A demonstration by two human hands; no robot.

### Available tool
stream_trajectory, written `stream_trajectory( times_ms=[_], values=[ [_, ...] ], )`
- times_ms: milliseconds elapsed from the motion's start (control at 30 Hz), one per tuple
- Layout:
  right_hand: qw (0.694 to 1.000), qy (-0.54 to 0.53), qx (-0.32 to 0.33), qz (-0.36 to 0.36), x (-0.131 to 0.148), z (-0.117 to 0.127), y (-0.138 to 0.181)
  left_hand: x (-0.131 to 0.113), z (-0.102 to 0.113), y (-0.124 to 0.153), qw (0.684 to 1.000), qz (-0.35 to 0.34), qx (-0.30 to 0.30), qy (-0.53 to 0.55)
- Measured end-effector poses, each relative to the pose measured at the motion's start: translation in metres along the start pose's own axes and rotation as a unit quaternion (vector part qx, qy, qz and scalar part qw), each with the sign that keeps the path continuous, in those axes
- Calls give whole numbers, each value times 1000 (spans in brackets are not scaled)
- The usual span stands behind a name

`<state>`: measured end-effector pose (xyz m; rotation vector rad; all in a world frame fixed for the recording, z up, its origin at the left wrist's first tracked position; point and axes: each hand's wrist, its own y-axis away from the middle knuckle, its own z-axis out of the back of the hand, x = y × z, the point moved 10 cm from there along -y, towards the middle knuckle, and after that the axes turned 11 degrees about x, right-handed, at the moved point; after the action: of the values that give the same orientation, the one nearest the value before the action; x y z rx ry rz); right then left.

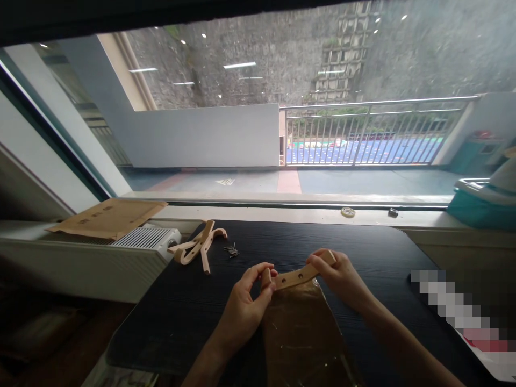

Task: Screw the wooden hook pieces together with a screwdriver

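Observation:
Both hands hold one pale wooden hook (pixel 297 277) with two dark holes in its flat face. My left hand (pixel 248 303) pinches its curled end between thumb and fingers, while my right hand (pixel 341 274) grips the straight end. Directly below the hook is a long brown piece (pixel 302 333) with a shiny, tape-like surface, running toward me; whether the two touch, I cannot tell. Farther left on the black table (pixel 193 317) lies a loose pile of similar wooden hooks (pixel 197 248). Several small screws (pixel 232 251) are scattered beside that pile.
A brown paper envelope (pixel 116 215) rests on the white radiator (pixel 141 236) at left. On the windowsill (pixel 278 213) sit a roll of tape (pixel 348 212) and a small dark object (pixel 393 213). A teal container (pixel 479 201) stands at right. Large window glass rises behind the table.

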<state>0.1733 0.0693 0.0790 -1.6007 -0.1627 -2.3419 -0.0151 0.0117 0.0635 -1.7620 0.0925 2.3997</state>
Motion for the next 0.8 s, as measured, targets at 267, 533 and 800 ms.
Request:
stream_trajectory(
  times_ms=[267, 533, 800],
  values=[
    [996, -70, 16, -53, -36, -12, -1, 18, -3, -6, 999, -14, 33, -25],
    [995, -81, -18, -53, -51, -18, -1, 36, 0, -9, 997, -37, 12, -70],
    [988, -126, 31, -78, -37, -18, -13, 22, 17, -6, 997, -32, -25, -68]
  ],
)
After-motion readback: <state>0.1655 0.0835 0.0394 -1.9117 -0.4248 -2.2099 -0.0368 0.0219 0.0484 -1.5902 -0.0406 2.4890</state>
